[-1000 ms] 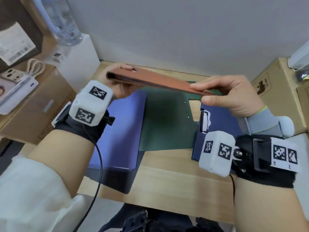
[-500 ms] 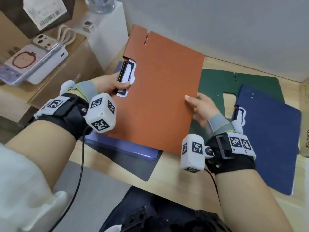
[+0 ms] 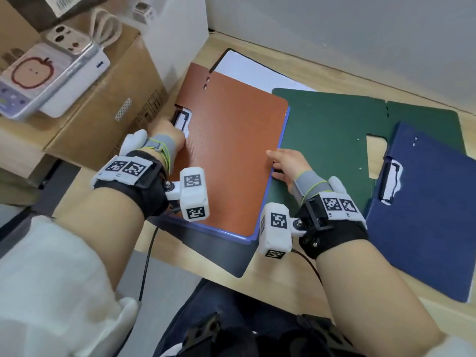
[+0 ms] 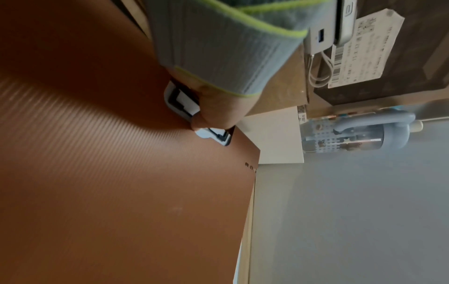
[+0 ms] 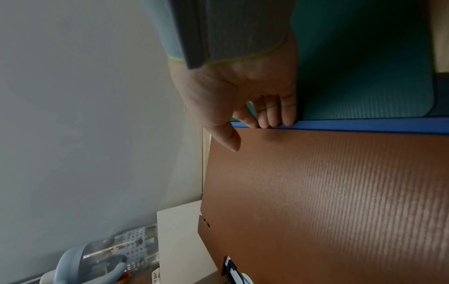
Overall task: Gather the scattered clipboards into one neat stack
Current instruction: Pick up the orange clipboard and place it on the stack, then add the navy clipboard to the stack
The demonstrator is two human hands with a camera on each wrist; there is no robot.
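An orange clipboard (image 3: 231,155) (image 4: 121,192) (image 5: 340,192) lies flat on a purple-blue clipboard (image 3: 231,234) (image 5: 364,124), which rests on a dark grey board (image 3: 226,258). My left hand (image 3: 171,130) (image 4: 213,111) grips its clip end, thumb on the metal clip. My right hand (image 3: 286,163) (image 5: 243,115) pinches its right edge, fingers curled under, thumb on top. An opened green clipboard (image 3: 329,130) (image 5: 364,67) lies to the right. A navy clipboard (image 3: 425,228) overlaps the green one's right side. A black-edged board with white paper (image 3: 252,73) peeks out behind the orange one.
A cardboard box (image 3: 103,112) with a white device (image 3: 46,78) on it stands close on the left. A white box (image 3: 180,27) sits at the back left by the wall, and a water bottle (image 4: 352,134) shows there. The wooden table (image 3: 283,274) ends just before my lap.
The orange clipboard, held up in the air edge-on a second ago, has been tilted and lowered flat onto the purple-blue clipboard at the left. Both hands kept hold of it.
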